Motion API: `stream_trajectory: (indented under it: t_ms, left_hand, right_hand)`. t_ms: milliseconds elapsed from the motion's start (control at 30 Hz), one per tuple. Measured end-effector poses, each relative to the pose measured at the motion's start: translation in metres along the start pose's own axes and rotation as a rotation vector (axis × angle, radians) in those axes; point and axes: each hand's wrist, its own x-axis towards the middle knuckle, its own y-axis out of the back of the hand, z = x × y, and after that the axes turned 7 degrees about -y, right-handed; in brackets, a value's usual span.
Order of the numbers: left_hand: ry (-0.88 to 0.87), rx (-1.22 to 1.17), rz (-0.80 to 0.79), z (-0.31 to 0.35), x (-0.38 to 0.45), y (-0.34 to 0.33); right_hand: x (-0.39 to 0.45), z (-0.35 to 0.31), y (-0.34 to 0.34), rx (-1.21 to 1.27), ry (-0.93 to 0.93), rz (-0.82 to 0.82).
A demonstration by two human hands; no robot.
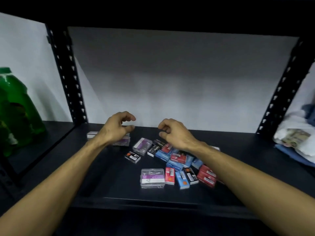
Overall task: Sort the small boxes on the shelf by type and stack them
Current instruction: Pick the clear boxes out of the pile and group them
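1. The small boxes (177,160) lie in a messy pile on the shelf (105,181), a bit right of the middle & nearer the front edge than the back. Red, blue, black & see-thru ones are all mixed up; some lean on each other.
2. One clear box (152,178) w/ a purple label lies flat, just left of the pile, near the front edge. Another clear box (142,145) sits tilted further back. A black box (132,157) lies alone between them.
3. A few boxes (121,141) sit by the back left, partly hidden under the left wrist. Can't tell if they're a stack yet.
4. Left hand (119,126) is up over that back-left spot, fingers loosely curled, holding nothing.
5. Right hand (173,132) is up over the back of the pile, fingers loosely bent, holding nothing too.
6. How they'd handle, I think: small, light, stiff boxes. Card ones (red, blue, black) could dent if squeezed hard. Clear ones look like hard, smooth plastic, prob. slippery.
7. Best hold, I think: pinch the 2 long sides w/ thumb & fingers, lift straight up. Take top ones first so the pile doesn't slide.
8. The shelf is dark, flat & smooth-looking, so boxes prob. slide easy. Light is dim.
9. Room: white wall behind, black metal posts w/ holes at both sides, another shelf board above. A green jug (15,113) stands past the left post; folded cloths (296,137) lie past the right post.
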Motion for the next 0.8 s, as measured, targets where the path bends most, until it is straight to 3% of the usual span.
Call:
stream_trajectory:
  t_ms: [500,800]
  left_hand:
    - [-0.149,-0.048,-0.379,0.102,0.021,-0.161]
    - [-0.129,0.026,-0.526,0.123,0.044,-0.218]
  right_hand:
    - [-0.089,0.112,0.1,0.0,-0.268,0.064]
    - [-0.124,0.149,0.101,-0.002,-0.384,-0.133]
